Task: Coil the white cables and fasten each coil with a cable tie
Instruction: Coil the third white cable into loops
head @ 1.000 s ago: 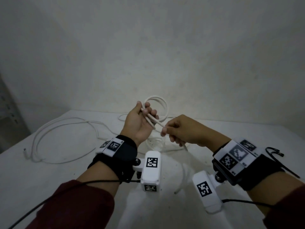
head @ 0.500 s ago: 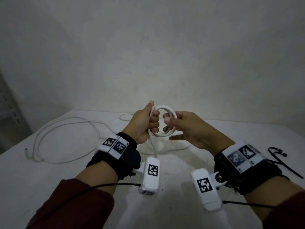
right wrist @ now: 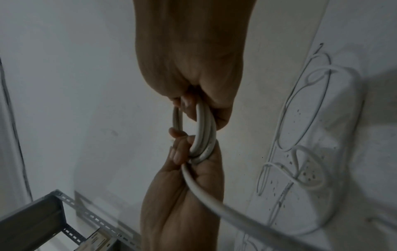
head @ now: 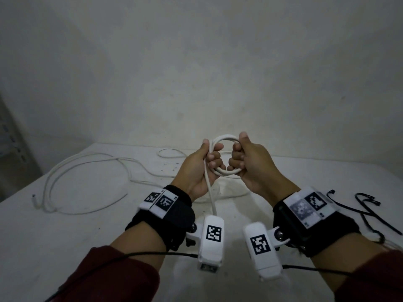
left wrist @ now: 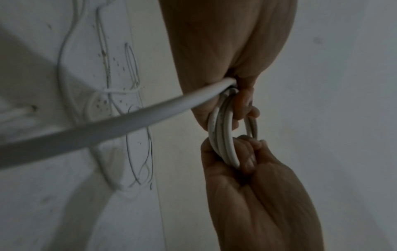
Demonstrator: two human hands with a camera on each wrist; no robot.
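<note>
A small coil of white cable (head: 226, 140) is held up above the table between both hands. My left hand (head: 212, 159) grips its left side with curled fingers. My right hand (head: 236, 156) grips its right side, thumb up. The coil's free tail (head: 210, 192) hangs from my left hand towards the left wrist camera. In the left wrist view the coil (left wrist: 223, 135) shows several turns, and the tail (left wrist: 107, 125) crosses the frame. The right wrist view shows the coil (right wrist: 203, 129) between both fists. A second white cable (head: 87, 182) lies loose on the table at the left.
Black cable ties (head: 366, 205) lie on the white table (head: 65, 236) at the right, beyond my right wrist. More slack white cable (head: 172, 152) lies behind the hands. A grey metal shelf (right wrist: 32, 220) stands off the table's left side. A bare wall rises behind.
A second ago my right hand pinched a strand and fed it onto the coil in my left hand. Now it has closed on the coil's right side, so both hands hold it.
</note>
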